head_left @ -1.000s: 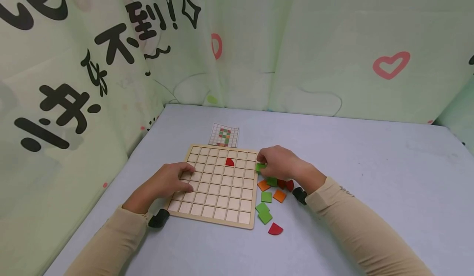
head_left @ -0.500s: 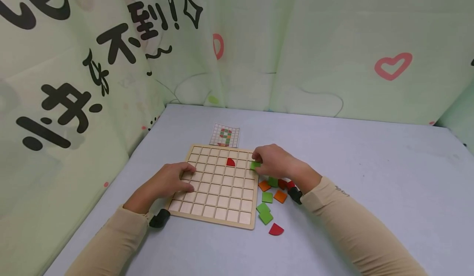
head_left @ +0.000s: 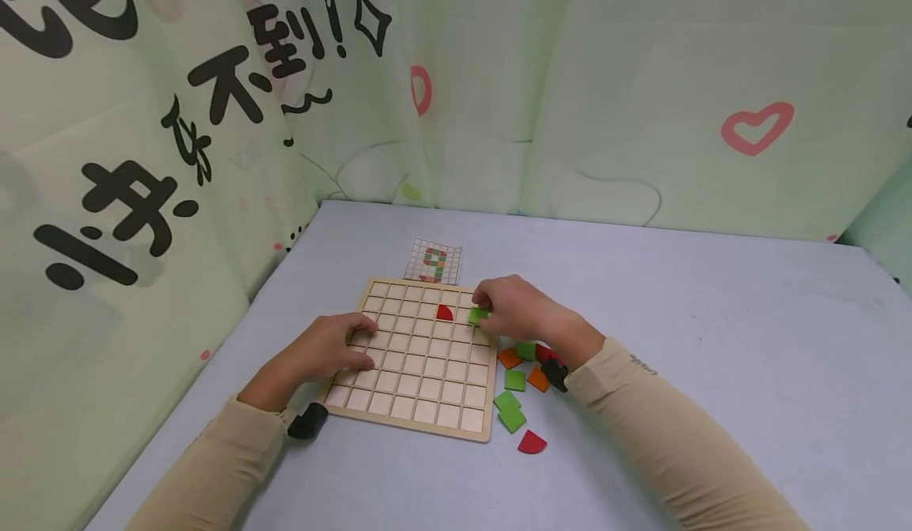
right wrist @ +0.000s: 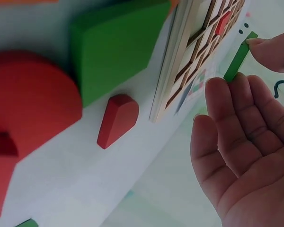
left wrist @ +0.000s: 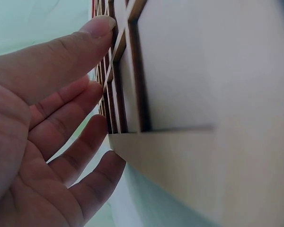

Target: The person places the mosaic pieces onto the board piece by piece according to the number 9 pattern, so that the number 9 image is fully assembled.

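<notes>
A wooden grid board [head_left: 419, 366] lies on the table with one red quarter-round tile [head_left: 445, 312] in a cell of its upper part. My right hand [head_left: 520, 309] pinches a green square tile [head_left: 478, 316] between thumb and fingertips over the board's upper right cells. In the right wrist view the green tile [right wrist: 239, 57] is seen nearly edge-on, held away from the board. At the board's left side rests my left hand [head_left: 324, 350], thumb and fingers spread and relaxed. The left wrist view shows its fingertips [left wrist: 114, 161] right at the board's rim.
Right of the board lie loose green tiles [head_left: 514, 381], orange tiles [head_left: 538, 378] and red quarter-round tiles [head_left: 532, 442]. Behind the board sits a small pattern card [head_left: 433, 260] with a coloured figure on a grid. A printed curtain [head_left: 606, 104] hangs beyond the table.
My right hand has moved left with the green tile, from the board's right edge to over its upper right cells. The left hand has stayed in place.
</notes>
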The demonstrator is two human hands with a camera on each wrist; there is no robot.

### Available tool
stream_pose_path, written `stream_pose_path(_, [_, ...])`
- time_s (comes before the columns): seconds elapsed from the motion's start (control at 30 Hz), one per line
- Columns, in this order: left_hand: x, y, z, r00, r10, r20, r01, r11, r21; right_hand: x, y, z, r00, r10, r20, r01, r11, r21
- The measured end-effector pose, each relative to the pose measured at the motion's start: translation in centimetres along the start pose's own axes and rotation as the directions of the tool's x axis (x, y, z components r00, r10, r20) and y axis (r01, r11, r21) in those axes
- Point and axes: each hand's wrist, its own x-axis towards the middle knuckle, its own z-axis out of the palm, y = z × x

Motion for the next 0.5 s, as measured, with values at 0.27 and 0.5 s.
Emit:
stream_pose_path(0.27, [-0.02, 0.00, 0.04, 1.000, -0.003, -0.001, 0.003, 1.000, 0.000, 0.52, -0.22, 0.14, 0.999, -0.032, -0.020, 0.033, 0.999, 0.014])
stream_pose_path(0.5, [-0.11, 0.00, 0.08, 1.000, -0.011, -0.001, 0.011, 1.000, -0.004, 0.85, -0.57, 0.34, 0.998, -0.050, -0.023, 0.051, 0.998, 0.022])
